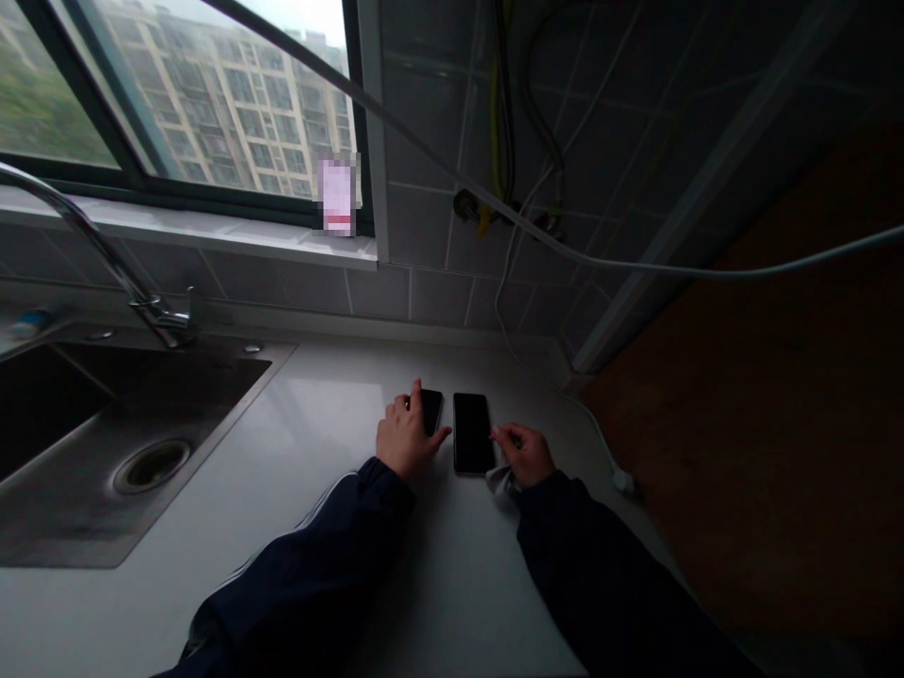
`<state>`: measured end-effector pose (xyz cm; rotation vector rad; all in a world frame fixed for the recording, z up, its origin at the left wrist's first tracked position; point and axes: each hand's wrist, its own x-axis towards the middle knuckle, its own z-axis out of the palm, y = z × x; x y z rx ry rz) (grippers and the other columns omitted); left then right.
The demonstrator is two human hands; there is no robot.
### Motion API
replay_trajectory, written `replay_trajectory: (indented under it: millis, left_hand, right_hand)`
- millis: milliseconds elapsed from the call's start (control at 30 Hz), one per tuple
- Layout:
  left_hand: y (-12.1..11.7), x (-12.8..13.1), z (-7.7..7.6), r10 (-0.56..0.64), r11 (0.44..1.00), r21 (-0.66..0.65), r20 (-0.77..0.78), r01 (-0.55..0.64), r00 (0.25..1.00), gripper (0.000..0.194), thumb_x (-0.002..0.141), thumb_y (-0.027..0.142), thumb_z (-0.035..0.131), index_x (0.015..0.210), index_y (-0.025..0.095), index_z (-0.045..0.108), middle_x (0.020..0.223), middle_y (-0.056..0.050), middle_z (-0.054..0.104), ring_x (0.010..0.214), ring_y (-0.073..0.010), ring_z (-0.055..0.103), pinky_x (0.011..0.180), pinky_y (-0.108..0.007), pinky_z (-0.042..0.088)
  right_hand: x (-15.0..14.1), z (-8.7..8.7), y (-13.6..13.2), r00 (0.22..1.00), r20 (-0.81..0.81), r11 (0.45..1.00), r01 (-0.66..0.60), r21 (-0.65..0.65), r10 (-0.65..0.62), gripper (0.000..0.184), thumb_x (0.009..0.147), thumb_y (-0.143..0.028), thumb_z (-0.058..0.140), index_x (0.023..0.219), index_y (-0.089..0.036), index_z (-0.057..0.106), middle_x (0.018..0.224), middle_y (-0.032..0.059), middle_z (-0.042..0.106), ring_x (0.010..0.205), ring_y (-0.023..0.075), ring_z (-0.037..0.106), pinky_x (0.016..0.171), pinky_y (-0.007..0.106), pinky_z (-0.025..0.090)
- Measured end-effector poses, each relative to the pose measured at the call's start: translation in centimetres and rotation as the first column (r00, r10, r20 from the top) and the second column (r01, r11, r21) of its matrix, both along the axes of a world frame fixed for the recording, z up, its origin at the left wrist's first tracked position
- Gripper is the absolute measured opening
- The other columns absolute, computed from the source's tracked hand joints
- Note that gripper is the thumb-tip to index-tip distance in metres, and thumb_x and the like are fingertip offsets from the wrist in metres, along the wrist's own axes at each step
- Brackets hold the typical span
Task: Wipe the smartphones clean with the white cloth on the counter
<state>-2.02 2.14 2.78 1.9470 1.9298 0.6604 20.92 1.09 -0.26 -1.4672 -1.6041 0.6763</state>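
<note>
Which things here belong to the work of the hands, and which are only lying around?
Apparently in the work:
flat black device, partly under the left hand
rectangular black phone, screen up, by the right hand
crumpled pale grey cloth at that hand

Apparently only around:
curved chrome tap
rectangular steel sink
long white cable
blurred pinkish item

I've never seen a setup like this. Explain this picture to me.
There is no machine here: a camera worn on a person's head looks forward and down at their two bare hands. On the white counter, beside a sink, lie two dark, phone-like devices. The left hand partly covers the left device; whether it grips is unclear. The right hand is by the right device, with a pale cloth bunched close by; I can't tell if it's held.
</note>
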Motion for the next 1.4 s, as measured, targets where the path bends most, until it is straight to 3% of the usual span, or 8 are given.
replay_trajectory:
  millis: [367,667,967,1033,1133,1233,1300,1400]
  left_hand:
    - [2.3,0.0,1.4,0.102,0.968,-0.223,-0.056,-0.112,0.993,0.102,0.072,0.049,0.079,0.155,0.015,0.030,0.139,-0.031,0.048,0.130,-0.0467,0.051,0.097,-0.052,0.046]
    - [3.1,-0.6,1.3,0.148,0.942,-0.292,-0.072,-0.162,0.986,0.077,0.062,0.060,0.085,0.119,0.017,0.055,0.132,-0.030,0.058,0.124,-0.0451,0.058,0.094,-0.049,0.048]
    - [3.5,-1.7,-0.7,0.080,0.995,-0.089,0.323,-0.054,0.943,0.043,0.076,0.039,0.079,0.107,0.024,0.055,0.101,-0.014,0.073,0.096,-0.0339,0.071,0.080,-0.041,0.052]
    - [3.0,-1.5,-0.5,0.061,0.998,-0.034,0.554,-0.051,0.830,0.043,0.076,0.039,0.079,0.107,0.024,0.055,0.094,-0.009,0.073,0.089,-0.0292,0.071,0.078,-0.039,0.053]
    - [1.8,-1.0,-0.1,0.138,0.979,-0.178,0.938,0.101,0.317,0.049,0.077,0.045,0.080,0.112,0.023,0.054,0.090,-0.005,0.072,0.075,-0.0224,0.070,0.067,-0.035,0.056]
    - [0.3,-0.3,-0.3,0.256,0.935,-0.233,0.965,0.269,-0.053,0.039,0.082,0.041,0.078,0.109,0.019,0.058,0.094,-0.006,0.072,0.079,-0.0190,0.072,0.065,-0.028,0.056]
    - [-0.6,0.2,-0.9,0.287,0.917,-0.216,0.941,0.336,-0.180,0.037,0.087,0.032,0.073,0.119,0.019,0.058,0.114,-0.011,0.072,0.096,-0.0213,0.074,0.078,-0.031,0.059]
    - [-1.8,1.1,-1.6,0.269,0.871,-0.135,0.936,0.473,-0.228,0.053,0.086,0.021,0.074,0.134,0.024,0.050,0.137,-0.014,0.064,0.112,-0.0311,0.071,0.089,-0.046,0.059]
  right_hand:
    - [-0.1,-0.8,0.1,0.998,0.014,0.998,-0.067,-0.006,0.067,0.041,0.088,-0.052,0.056,0.078,-0.019,0.077,0.079,0.0086,0.078,0.076,0.0239,0.072,0.073,0.033,0.051]
    - [-0.3,-0.9,-0.2,0.994,-0.002,0.993,-0.105,-0.053,0.105,0.034,0.085,-0.049,0.062,0.083,-0.019,0.079,0.082,0.0074,0.080,0.080,0.0249,0.071,0.075,0.034,0.050]
    - [0.0,-0.8,0.5,0.966,-0.250,0.984,-0.103,-0.145,0.065,0.042,0.077,-0.058,0.068,0.080,-0.018,0.079,0.062,0.0033,0.070,0.062,0.0193,0.065,0.063,0.031,0.049]
    - [0.3,-1.0,0.8,0.940,-0.340,0.977,-0.108,-0.185,0.039,0.047,0.075,-0.062,0.069,0.082,-0.016,0.078,0.058,0.0016,0.066,0.055,0.0174,0.061,0.056,0.029,0.047]
    - [0.6,-1.3,1.2,0.883,-0.469,0.962,-0.116,-0.247,-0.014,0.048,0.073,-0.062,0.071,0.086,-0.016,0.076,0.061,0.0029,0.068,0.055,0.0185,0.064,0.054,0.029,0.049]
    - [0.8,-1.4,1.5,0.821,-0.568,0.946,-0.134,-0.295,-0.061,0.041,0.076,-0.057,0.070,0.088,-0.018,0.073,0.073,0.0084,0.075,0.067,0.0237,0.071,0.061,0.034,0.055]
    - [0.7,-1.2,1.6,0.781,-0.619,0.935,-0.158,-0.318,-0.078,0.036,0.081,-0.054,0.066,0.087,-0.019,0.071,0.082,0.0121,0.078,0.076,0.0279,0.075,0.066,0.040,0.059]
    - [0.5,-0.7,1.4,0.728,-0.680,0.923,-0.194,-0.331,-0.091,0.031,0.087,-0.047,0.058,0.091,-0.019,0.070,0.095,0.0147,0.080,0.087,0.0309,0.077,0.075,0.047,0.061]
